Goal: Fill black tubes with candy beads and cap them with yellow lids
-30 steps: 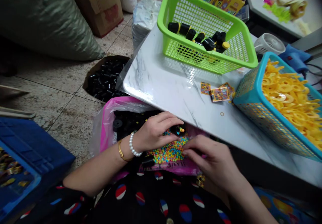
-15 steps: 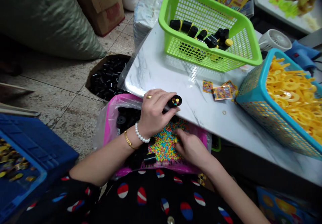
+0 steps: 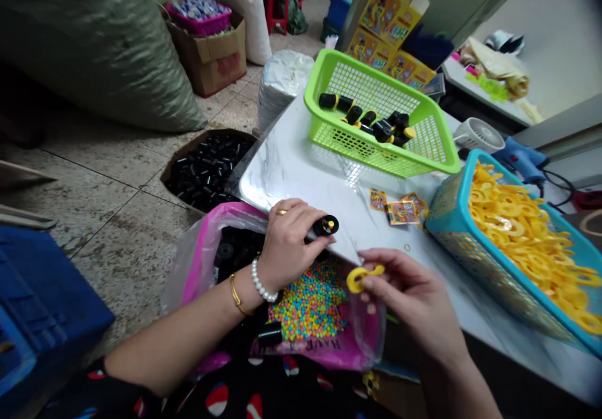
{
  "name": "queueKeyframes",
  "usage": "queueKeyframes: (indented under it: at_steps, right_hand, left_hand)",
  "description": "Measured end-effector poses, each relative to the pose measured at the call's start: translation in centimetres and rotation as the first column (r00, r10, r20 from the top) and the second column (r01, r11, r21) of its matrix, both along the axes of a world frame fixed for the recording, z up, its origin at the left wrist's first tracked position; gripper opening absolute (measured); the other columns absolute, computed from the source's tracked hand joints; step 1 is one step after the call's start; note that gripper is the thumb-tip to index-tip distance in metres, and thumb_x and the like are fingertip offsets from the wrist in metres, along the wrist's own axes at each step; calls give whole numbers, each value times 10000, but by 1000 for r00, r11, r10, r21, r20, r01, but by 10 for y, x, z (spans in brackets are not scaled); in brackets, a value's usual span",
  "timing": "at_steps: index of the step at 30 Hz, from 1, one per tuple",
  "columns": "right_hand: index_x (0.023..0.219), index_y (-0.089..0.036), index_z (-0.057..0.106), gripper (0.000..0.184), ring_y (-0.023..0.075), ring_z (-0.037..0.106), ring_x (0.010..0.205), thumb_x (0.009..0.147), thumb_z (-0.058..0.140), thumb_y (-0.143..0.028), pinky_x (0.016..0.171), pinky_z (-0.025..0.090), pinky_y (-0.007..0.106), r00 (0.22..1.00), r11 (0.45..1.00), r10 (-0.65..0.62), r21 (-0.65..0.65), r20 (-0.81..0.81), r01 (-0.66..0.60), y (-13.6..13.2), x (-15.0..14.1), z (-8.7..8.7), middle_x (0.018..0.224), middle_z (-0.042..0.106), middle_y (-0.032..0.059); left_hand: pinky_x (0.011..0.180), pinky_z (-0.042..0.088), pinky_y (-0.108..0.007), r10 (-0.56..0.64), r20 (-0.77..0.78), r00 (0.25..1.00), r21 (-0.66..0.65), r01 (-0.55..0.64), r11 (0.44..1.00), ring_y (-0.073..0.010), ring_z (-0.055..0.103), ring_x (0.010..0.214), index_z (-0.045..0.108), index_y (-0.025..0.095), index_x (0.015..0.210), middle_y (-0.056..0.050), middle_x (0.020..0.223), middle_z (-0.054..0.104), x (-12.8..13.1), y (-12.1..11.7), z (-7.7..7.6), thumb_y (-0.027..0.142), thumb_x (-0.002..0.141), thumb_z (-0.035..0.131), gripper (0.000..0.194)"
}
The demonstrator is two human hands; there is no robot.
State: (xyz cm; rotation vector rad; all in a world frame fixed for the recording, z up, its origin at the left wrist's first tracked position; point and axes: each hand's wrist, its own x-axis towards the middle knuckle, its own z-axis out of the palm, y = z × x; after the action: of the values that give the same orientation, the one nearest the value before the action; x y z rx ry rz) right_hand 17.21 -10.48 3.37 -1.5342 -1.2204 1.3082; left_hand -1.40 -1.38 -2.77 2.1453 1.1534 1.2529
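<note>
My left hand [image 3: 286,244] is shut around a black plastic cylinder [image 3: 326,225], whose open end shows a few coloured beads. It is held just above a pink plastic bag [image 3: 207,243] with black cylinders and a heap of small multicoloured candy-like beads [image 3: 308,306] in it. My right hand [image 3: 411,297] pinches a yellow plastic ring with a short stem [image 3: 357,278] between thumb and fingers, near the white marble-patterned table's edge [image 3: 348,249]. A pearl bracelet and a gold bangle sit on my left wrist.
A green basket [image 3: 376,149] of black cylinders with yellow parts and a teal basket [image 3: 512,249] of yellow rings stand on the table, with small printed cards [image 3: 402,212] between them. Black tubes fill a cardboard box [image 3: 204,168] on the floor. A blue crate [image 3: 42,300] sits left.
My right hand has risen from the beads to the right and now holds a yellow ring. The view has tilted upward, showing more of the room. My left hand still grips the cylinder.
</note>
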Motion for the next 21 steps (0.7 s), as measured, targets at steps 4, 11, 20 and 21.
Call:
queueKeyframes:
  at_steps: [4,11,20,21]
  right_hand:
    - [908,-223,699,127,121,646,710,795,709,-167,621,567,246,983,906,-151,413,104,96,41,-6,11,882,662,21]
    - [965,-218,704,174,192,615,1000,836,623,-134,815,546,342,916,859,-8,471,401,-199,56,-21,-1,1068,618,77]
    - [1069,-221,663,258,154,651,819,815,706,-229,744,556,319,833,816,-24,492,552,-302,68,-16,-9,972,681,48]
    - [1068,-223,668,250,150,648,813,820,699,-227,733,552,310,824,808,0,486,567,-334,70,-15,-8,972,680,46]
  left_hand:
    - [962,386,-446,5,14,1000,7,-5,1000,-245,592,1005,640,199,1001,-38,950,702,0,0,0,324,768,747,286]
    - [984,373,-418,-25,29,999,-24,25,999,-227,586,1021,639,200,1025,-21,976,707,-2,-1,1,337,826,693,247]
    - [973,372,-401,-9,28,1000,-31,10,999,-227,574,1023,651,188,1013,-23,972,703,-3,-2,3,280,801,716,240]
    - [969,373,-403,-11,28,1000,-30,12,999,-228,574,1016,653,189,1014,-24,967,700,-3,-2,3,282,801,717,240]
